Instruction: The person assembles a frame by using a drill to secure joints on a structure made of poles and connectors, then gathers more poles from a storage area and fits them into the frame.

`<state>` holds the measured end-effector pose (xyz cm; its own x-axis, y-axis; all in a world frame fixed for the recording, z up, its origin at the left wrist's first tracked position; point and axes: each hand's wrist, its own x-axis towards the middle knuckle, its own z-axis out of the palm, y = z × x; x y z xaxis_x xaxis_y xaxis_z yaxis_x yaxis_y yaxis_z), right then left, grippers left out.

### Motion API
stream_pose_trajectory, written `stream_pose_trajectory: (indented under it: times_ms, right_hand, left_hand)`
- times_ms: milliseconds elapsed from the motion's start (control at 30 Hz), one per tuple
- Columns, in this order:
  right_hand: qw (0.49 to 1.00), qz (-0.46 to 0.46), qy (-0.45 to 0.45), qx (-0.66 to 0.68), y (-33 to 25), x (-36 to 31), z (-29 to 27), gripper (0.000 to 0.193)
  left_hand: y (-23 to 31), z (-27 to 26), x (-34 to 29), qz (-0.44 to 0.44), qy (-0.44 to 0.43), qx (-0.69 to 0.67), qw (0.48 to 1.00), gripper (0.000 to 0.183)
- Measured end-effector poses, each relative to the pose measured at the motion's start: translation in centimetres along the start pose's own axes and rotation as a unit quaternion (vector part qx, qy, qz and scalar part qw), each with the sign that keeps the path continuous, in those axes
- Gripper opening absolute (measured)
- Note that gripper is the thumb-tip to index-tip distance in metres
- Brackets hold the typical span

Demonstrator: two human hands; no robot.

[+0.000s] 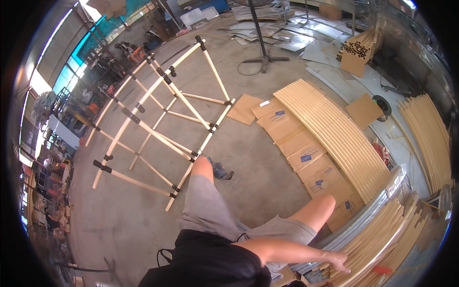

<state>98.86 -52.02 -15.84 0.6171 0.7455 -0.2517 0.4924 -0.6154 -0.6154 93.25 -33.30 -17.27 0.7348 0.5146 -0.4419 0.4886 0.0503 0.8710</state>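
The right hand (338, 261), down at five o'clock, lies flat with spread fingers on a bundle of cream-coloured tubes (382, 237) lying beside a clear plastic wrap (368, 210); no left hand shows. At ten o'clock a frame of cream tubes and black joints (162, 119) stands on the concrete floor (258, 158), one shoe (221, 171) close to its lower rail. Flat cardboard boxes (306, 153) and a curved row of tubes (334, 129) lie toward two o'clock.

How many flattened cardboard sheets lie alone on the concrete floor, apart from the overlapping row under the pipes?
2. One cardboard sheet lies beside the pipe frame; the other cardboard sheet lies right of the cream pipes. More may be hidden.
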Motion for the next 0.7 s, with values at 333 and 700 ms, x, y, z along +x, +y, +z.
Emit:
stream_pose_trajectory:
  times_ms: [333, 700]
  right_hand:
    - [0.983, 0.060, -0.109, 0.132, -1.1, -5.8, 1.0, 0.035]
    - [0.802, 0.221, -0.146, 0.535, -10.1, -5.4, 0.9, 0.042]
  left_hand:
    - [-1.3, 5.0, 1.4, -0.182, -0.279, -0.398, 0.855, 0.049]
    - [-2.1, 2.1, -0.7, -0.047, -0.194, -0.358, 0.912, 0.043]
